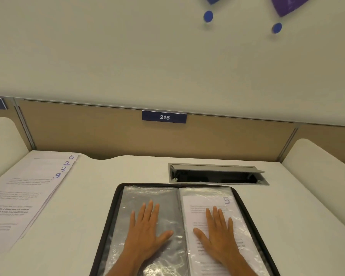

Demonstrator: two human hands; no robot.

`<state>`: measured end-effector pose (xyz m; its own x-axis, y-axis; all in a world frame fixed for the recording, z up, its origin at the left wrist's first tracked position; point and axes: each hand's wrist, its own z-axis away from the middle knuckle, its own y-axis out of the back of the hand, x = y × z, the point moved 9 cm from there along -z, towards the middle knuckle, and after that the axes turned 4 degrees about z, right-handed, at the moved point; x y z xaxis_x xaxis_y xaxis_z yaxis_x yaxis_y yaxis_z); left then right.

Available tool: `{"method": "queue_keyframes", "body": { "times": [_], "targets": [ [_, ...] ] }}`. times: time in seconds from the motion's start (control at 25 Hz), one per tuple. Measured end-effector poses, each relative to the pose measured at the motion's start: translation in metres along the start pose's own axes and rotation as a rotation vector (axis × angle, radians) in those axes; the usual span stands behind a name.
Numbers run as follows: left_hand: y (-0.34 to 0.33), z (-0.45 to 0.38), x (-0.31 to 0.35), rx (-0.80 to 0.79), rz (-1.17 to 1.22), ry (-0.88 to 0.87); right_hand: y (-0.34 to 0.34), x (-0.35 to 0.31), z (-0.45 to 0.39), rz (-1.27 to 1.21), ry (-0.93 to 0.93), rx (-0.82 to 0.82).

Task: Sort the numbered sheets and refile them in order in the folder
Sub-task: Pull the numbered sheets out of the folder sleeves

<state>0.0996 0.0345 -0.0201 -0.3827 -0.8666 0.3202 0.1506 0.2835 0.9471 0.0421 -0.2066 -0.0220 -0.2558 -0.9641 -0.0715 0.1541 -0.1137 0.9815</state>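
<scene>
Folder (116, 214) lies open on the desk (100, 176) just before me, its black zip edge framing two clear sleeves. My left hand (147, 228) rests flat on the left sleeve (163, 198), fingers straight and spread; my right hand (219, 234) lies likewise on the sheet marked 5 (207, 204). Left of the folder, past bare desk, sits a fanned stack of sheets (26, 188) showing 9, 3, 2, 6. Beyond the folder's far edge an open cable hatch (217, 174) lies close.

A white desk (112, 196) holds an open black folder (116, 212) near the front. A pile of sheets (22, 198) lies at the left. A cable box (217, 174) is behind the folder.
</scene>
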Motion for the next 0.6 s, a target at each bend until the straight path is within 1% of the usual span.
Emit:
{"method": "queue_keyframes", "body": {
  "times": [0.2, 0.28, 0.44, 0.48, 0.6],
  "targets": [
    [-0.020, 0.005, 0.014, -0.059, -0.019, 0.020, 0.005, 0.050, -0.001, 0.012, -0.070, 0.018],
    [-0.023, 0.007, 0.018, -0.074, -0.039, 0.006, 0.008, 0.066, 0.001, -0.017, -0.130, 0.042],
    [-0.023, 0.008, 0.016, -0.082, -0.062, 0.019, 0.032, 0.095, 0.005, -0.133, -0.304, 0.185],
    [-0.024, 0.008, 0.014, -0.085, -0.067, 0.027, 0.039, 0.100, 0.004, -0.187, -0.339, 0.218],
    [-0.028, 0.009, 0.010, -0.116, -0.067, 0.059, 0.048, 0.115, 0.002, -0.532, -0.442, 0.273]
  ]
}}
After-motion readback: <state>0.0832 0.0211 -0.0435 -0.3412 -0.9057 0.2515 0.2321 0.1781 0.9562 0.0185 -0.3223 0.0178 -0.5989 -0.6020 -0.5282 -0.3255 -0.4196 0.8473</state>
